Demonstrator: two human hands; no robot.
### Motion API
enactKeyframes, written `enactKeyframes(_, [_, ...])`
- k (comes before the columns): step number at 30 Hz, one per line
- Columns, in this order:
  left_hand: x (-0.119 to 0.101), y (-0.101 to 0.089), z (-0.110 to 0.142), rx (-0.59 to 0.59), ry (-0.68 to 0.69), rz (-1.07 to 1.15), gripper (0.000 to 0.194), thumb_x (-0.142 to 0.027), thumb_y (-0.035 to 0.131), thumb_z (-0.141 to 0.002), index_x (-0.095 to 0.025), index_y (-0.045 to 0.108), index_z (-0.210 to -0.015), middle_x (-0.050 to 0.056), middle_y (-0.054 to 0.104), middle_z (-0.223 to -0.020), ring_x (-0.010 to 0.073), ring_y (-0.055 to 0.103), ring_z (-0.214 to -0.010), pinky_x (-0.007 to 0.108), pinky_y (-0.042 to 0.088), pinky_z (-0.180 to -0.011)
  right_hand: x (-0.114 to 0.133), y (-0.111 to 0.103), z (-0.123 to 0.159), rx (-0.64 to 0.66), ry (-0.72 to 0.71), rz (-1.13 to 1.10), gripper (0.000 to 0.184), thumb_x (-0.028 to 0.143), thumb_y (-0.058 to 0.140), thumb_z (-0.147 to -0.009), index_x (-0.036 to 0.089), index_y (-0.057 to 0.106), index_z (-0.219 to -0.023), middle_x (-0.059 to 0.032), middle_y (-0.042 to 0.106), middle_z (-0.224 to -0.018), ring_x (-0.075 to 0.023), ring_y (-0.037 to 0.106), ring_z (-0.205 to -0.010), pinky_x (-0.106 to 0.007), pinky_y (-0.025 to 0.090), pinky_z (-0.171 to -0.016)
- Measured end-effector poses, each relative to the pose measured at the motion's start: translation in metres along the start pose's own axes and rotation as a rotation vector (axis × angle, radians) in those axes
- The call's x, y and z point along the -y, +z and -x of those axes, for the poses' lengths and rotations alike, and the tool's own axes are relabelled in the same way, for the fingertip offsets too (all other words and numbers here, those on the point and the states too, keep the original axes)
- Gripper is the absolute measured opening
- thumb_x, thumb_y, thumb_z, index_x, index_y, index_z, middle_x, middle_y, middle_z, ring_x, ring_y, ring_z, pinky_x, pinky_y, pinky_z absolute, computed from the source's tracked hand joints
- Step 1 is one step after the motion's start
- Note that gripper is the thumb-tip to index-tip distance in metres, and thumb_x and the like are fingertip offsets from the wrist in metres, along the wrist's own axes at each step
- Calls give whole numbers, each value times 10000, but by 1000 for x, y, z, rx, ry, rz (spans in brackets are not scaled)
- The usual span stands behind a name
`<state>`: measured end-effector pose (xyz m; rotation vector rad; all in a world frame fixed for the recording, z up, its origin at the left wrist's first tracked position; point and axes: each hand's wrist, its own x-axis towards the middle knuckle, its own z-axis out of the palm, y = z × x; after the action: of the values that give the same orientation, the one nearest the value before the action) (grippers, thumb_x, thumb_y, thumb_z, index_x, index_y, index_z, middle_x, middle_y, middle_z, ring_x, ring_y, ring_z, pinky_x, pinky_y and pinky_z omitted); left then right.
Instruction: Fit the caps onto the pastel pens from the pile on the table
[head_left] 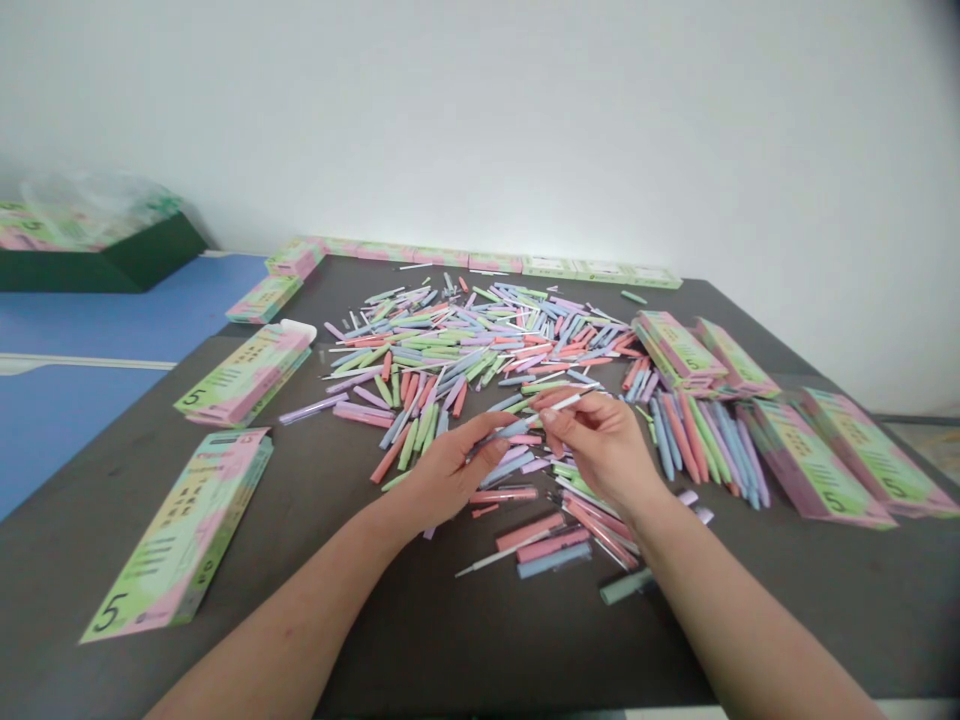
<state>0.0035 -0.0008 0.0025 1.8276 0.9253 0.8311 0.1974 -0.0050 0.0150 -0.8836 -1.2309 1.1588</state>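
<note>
Between my two hands, over the near side of a pile of pastel pen parts (450, 345), a light blue pen barrel (519, 428) and a thin white refill (568, 401) meet nearly end to end. My left hand (450, 468) is closed round the barrel. Thumb and fingers of my right hand (604, 440) pinch the refill. Whether the refill sits inside the barrel, I cannot tell. Below my hands lie loose red, pink and blue barrels (553, 545) and a white refill (495, 557).
Green-and-pink boxes marked 5 stand at left (176, 540) and right (825, 460), with a row of boxes (442, 257) along the wall. Assembled-looking pens (705, 440) lie lined up at right. A dark green bin (112, 255) sits on the blue table (82, 420).
</note>
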Motion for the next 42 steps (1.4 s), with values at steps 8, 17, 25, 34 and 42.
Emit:
enactKeyframes(8, [-3,4,-1,60,20,-88,333,-306,437,-950,-181,567,-1231,44,676,-1025,157,602,-886,259,429,-808,-9,4,1,87,105,4,92,273,769,-726,194,731,-755,-12,679,-769,-84,504,-535,-231,383,-465])
enactKeyframes(17, [0,5,1,41,5,-114,363,-351,413,-957,-201,547,-1259,-6,626,-807,124,532,-690,238,407,-678,-13,9,1,73,71,47,203,332,762,-718,186,665,-614,-26,681,-821,-112,549,-617,-226,424,-475])
enactKeyframes(25, [3,3,-1,-42,-91,118,308,-398,438,-941,-182,582,-1106,-68,413,-565,80,358,-493,190,298,-471,-9,9,-2,59,95,98,192,341,742,-738,189,704,-849,10,646,-706,-81,507,-523,-214,427,-479])
enactKeyframes(34, [-4,-7,-10,-442,-82,530,206,-423,516,-902,-220,525,-940,-103,332,-518,45,257,-386,149,213,-386,-40,-28,-45,19,-59,1026,386,79,386,-811,146,676,-1057,-99,694,-1102,-185,665,-957,-344,519,-878])
enactKeyframes(42, [-6,-10,-10,-513,-100,509,178,-384,510,-907,-210,529,-933,-100,345,-524,39,262,-383,149,220,-381,-58,-18,-71,340,-141,1327,419,94,381,-860,11,599,-1207,-217,617,-1242,-275,535,-1200,-398,354,-1080])
